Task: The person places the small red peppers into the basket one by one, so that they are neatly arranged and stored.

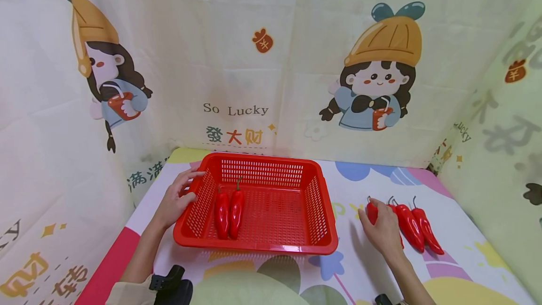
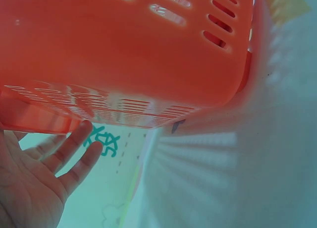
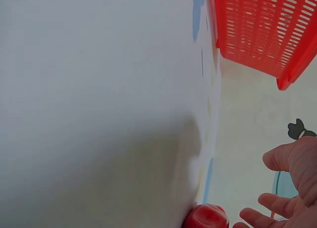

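Observation:
My left hand (image 1: 175, 201) is at the left rim of a red plastic basket (image 1: 271, 248), fingertips and thumb resting on the edge. In the left wrist view its fingers (image 2: 74, 143) reach out fairly straight beside the slotted wall. Two glossy red chili peppers (image 1: 236, 213) with green stems lie side by side in the basket's left part. My right hand (image 1: 383, 229) is over a row of similar peppers (image 1: 410, 227) on the table, partly covering the leftmost ones. The right wrist view shows its fingers spread, near the rounded end of one pepper (image 3: 205, 217).
The table (image 1: 355, 267) has a patterned cloth with coloured shapes. A printed fabric backdrop (image 1: 288, 84) hangs behind it and along both sides. The basket stands left of the loose peppers, with a strip of tabletop between them.

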Tool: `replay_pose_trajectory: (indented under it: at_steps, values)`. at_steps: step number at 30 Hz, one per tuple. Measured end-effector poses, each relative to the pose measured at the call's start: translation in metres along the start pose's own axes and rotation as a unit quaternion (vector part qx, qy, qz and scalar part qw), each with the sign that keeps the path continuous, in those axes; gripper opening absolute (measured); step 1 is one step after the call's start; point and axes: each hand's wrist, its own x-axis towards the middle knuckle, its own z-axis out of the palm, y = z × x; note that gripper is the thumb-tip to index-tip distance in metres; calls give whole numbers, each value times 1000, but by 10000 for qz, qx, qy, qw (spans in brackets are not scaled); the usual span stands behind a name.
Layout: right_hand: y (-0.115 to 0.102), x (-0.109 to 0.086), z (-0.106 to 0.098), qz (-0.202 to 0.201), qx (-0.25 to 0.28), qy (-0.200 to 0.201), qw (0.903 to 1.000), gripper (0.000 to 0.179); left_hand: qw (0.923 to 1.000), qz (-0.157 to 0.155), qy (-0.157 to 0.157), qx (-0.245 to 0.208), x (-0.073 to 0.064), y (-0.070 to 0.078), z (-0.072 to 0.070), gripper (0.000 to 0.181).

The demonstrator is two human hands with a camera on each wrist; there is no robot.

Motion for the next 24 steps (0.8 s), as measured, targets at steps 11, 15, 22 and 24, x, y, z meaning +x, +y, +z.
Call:
replay_pose_trajectory:
  at_steps: [11, 15, 22, 24]
  values:
    - [3, 3, -5, 278, 65, -234, 9993, 68, 10000, 19, 20, -19, 1, -2, 1, 62]
    - [6, 3, -4, 250, -29, -334, 9991, 70, 10000, 28, 16, -35, 1, -2, 1, 62]
    - [10, 2, -2, 142, -133, -430, 9989, 70, 10000, 56, 20, -26, 1, -2, 1, 62]
    - [11, 3, -2, 166, -163, -607, 9979, 72, 10000, 57, 18, -14, 1, -2, 1, 61]
